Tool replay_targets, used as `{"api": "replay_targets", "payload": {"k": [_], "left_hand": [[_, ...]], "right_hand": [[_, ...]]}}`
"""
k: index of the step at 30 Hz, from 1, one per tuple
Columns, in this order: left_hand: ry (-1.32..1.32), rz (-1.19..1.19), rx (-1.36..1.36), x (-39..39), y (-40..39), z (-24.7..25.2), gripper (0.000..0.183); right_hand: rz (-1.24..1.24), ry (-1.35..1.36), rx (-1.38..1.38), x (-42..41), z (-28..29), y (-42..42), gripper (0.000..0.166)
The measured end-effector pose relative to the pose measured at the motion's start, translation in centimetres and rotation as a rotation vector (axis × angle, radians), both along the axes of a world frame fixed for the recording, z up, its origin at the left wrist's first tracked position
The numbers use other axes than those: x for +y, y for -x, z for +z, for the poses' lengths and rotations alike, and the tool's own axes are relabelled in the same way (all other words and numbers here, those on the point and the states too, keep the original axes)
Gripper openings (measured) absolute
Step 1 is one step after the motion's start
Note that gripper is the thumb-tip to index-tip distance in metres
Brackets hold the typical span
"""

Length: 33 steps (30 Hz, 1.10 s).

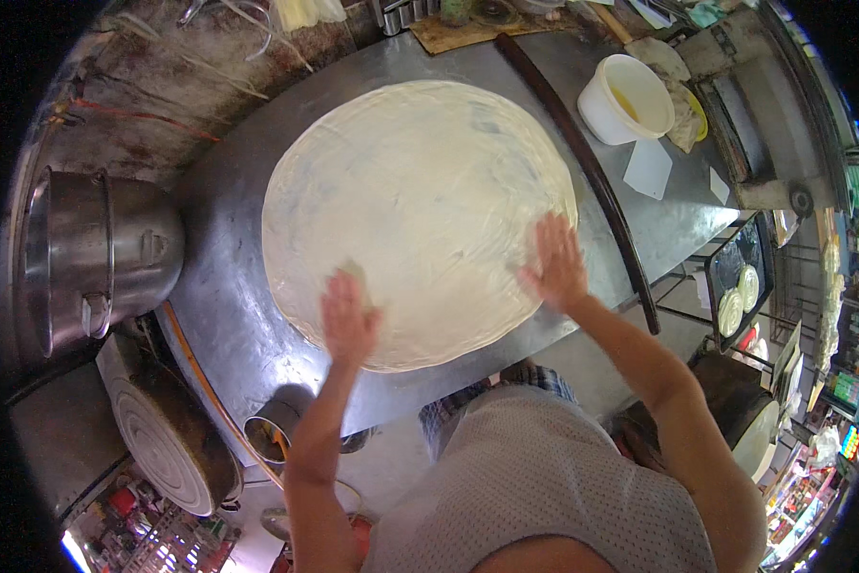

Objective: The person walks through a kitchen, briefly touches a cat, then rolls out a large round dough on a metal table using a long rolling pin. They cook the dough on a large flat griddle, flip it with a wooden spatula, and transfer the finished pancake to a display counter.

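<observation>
A wide, thin round sheet of pale dough [415, 200] lies spread on the metal worktable [221, 286]. Grey patches show through it in places, and its edge is slightly wrinkled. My left hand [348, 319] is over the near left part of the sheet, palm down and slightly blurred. Over the right edge of the dough is my right hand [559, 263], palm down, thumb spread from the fingers. Neither hand holds anything; whether the palms press on the dough or hover just above it, I cannot tell.
A long dark rolling pin [587, 165] lies right of the dough. Beyond it stand a white tub [626, 100] with yellow liquid and a white scraper [648, 169]. A steel mixing bowl [135, 243] is at the left. Coiled dough rounds [739, 301] rest on a black tray [764, 251] at right.
</observation>
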<state>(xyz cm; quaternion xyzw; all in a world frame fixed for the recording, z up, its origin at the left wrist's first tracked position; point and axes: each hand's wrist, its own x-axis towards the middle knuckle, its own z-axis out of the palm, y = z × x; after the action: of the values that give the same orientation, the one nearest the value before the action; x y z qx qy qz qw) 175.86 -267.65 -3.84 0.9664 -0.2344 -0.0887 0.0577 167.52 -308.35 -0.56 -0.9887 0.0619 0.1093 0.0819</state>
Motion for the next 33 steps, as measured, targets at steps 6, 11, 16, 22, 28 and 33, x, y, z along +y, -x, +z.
{"api": "replay_targets", "payload": {"k": [6,11,16,22,28,33], "left_hand": [[0.048,-0.053,-0.05,-1.2,3.8,0.1,0.086],[0.014,-0.082,-0.036,-5.8,7.2,0.9,0.085],[0.124,-0.156,0.021,-11.6,9.7,0.3,0.088],[0.125,-0.141,0.056,-11.5,10.8,0.7,0.094],[0.087,0.102,0.002,-9.0,10.3,1.1,0.091],[0.028,0.233,-0.013,-3.2,10.0,-0.3,0.085]], "right_hand": [[0.076,-0.017,-0.112,1.1,-1.8,4.6,0.088],[0.089,-0.102,-0.087,4.8,-0.8,6.2,0.089],[0.156,-0.139,-0.016,9.2,-1.4,8.4,0.091],[0.248,-0.147,-0.032,7.7,-0.5,9.0,0.09],[0.065,-0.108,-0.111,4.9,-1.4,7.9,0.089],[0.159,-0.076,-0.093,3.5,-1.9,8.3,0.084]]}}
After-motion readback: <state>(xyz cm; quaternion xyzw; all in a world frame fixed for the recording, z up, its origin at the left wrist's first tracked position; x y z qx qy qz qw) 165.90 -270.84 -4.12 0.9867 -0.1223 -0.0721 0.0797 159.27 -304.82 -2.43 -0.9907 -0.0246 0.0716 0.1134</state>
